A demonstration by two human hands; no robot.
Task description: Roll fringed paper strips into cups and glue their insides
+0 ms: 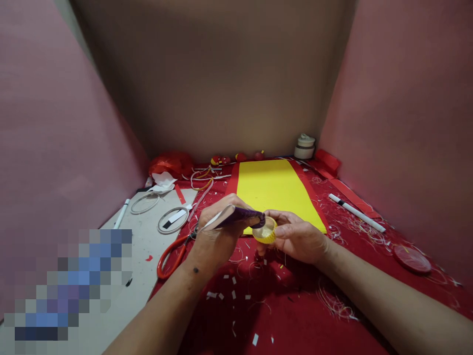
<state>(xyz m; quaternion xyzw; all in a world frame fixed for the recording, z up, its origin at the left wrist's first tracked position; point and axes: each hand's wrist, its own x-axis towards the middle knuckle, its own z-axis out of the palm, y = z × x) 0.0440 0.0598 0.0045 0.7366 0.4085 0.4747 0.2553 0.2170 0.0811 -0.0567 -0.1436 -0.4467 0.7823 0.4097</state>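
Note:
My left hand (218,236) is closed around a dark purple tube (240,216) with a pale, flattened end. The tube's tip points into the opening of a small yellow ribbed ring or cup (265,231). That yellow piece is pinched between the thumb and fingers of my right hand (299,237). Both hands are close together over the near edge of a yellow sheet (273,187), which lies on a red one. Red-handled scissors (172,259) rest partly under my left wrist.
Clear rings (173,220) lie on a grey board (140,276) at left. White pens (356,213), a round red disc (412,259) and thread scraps lie on the red cloth (291,305). Behind stand a white container (305,147) and a red bag (170,163).

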